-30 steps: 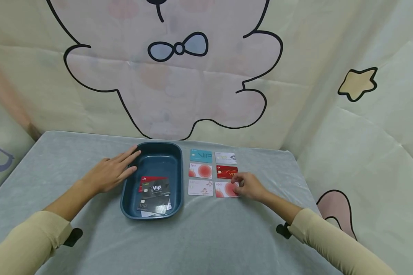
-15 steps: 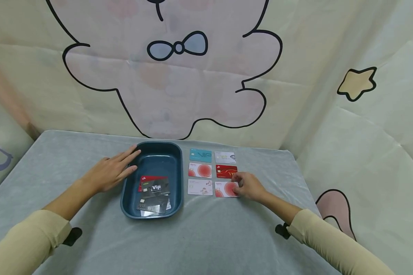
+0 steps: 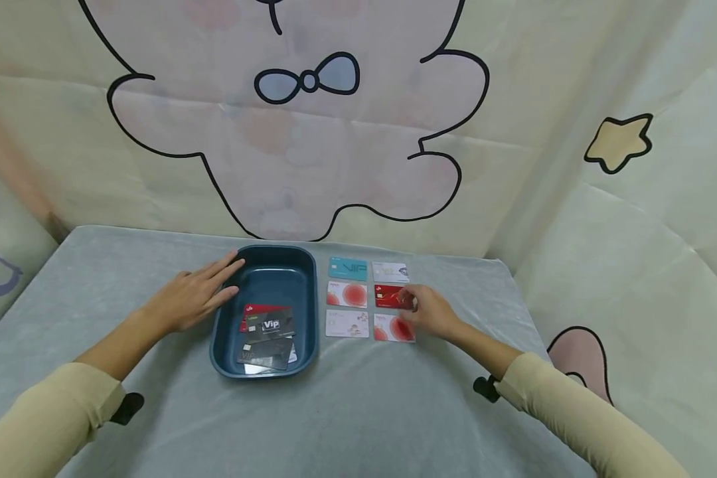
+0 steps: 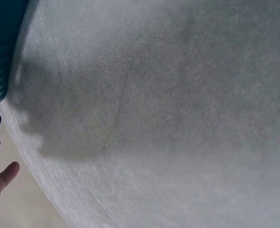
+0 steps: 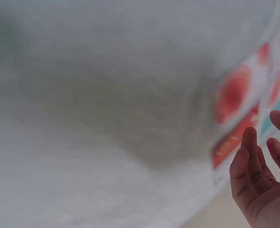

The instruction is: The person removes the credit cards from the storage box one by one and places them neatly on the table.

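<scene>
My left hand [image 3: 194, 297] rests with straight fingers on the left rim of a dark blue tray [image 3: 311, 312]. Inside it lie a red card [image 3: 252, 309], a dark Vip card [image 3: 269, 325] and other overlapping cards. My right hand [image 3: 433, 311] hovers over the right column of laid-out cards, holding nothing; the right wrist view shows its thumb and fingers apart. Under its fingertips are a red card with gold lettering [image 3: 385, 297], partly covered, and a white card with red circles [image 3: 388, 328]. Left of these lies another white card with red circles [image 3: 348, 294].
A teal VIP card [image 3: 348, 268], a white card with a grey pattern [image 3: 390, 272] and a pale flowered card [image 3: 346, 323] complete two columns right of the tray. Grey cloth [image 3: 358, 411] covers the table. A printed curtain [image 3: 346, 166] hangs behind its back edge.
My right hand has let go of the lower right card and moved up and slightly back, partly over the red card. My left hand stays on the tray.
</scene>
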`<state>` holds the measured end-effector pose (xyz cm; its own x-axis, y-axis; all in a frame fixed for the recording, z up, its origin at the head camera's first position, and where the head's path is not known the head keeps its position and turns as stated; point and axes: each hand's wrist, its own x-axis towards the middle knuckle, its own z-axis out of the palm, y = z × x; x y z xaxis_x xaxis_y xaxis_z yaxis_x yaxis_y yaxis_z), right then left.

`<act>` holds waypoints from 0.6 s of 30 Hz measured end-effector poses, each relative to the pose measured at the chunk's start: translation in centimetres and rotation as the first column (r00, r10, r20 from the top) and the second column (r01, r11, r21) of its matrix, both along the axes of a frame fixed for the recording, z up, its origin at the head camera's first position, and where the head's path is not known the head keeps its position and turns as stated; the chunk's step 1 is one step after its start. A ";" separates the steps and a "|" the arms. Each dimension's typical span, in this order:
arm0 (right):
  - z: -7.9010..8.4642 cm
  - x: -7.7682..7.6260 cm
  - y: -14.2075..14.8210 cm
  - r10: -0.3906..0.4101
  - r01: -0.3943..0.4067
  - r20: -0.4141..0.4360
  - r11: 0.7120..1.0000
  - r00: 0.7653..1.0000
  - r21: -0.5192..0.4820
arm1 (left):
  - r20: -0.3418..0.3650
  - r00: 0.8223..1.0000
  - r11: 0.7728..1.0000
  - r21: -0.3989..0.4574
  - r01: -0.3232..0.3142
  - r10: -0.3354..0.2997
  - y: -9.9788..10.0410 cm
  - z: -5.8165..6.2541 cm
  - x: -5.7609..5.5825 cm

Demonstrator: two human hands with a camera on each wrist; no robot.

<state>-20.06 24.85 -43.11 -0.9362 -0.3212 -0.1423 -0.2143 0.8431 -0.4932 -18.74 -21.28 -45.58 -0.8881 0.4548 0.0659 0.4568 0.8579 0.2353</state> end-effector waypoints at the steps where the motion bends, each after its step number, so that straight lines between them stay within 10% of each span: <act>1: 0.5 -0.2 -0.3 0.011 -0.011 -0.009 1.000 1.000 -0.010 | 0.000 1.000 1.000 0.000 -0.002 0.002 0.0 0.0 0.0; 8: 3.7 -1.4 -3.9 0.126 -0.120 0.020 0.975 0.992 -0.189 | 0.009 1.000 1.000 -0.009 -0.005 0.005 -0.1 0.1 -0.1; 18: 5.9 -1.6 -10.9 0.278 -0.132 0.200 0.834 0.940 -0.536 | 0.007 1.000 1.000 0.003 0.000 0.000 0.0 0.2 0.1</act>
<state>-21.64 13.97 -37.26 -0.7923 -0.5957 -0.1321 -0.1567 0.4079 -0.8995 -18.64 -21.24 -45.39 -0.8885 0.4549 0.0606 0.4553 0.8572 0.2408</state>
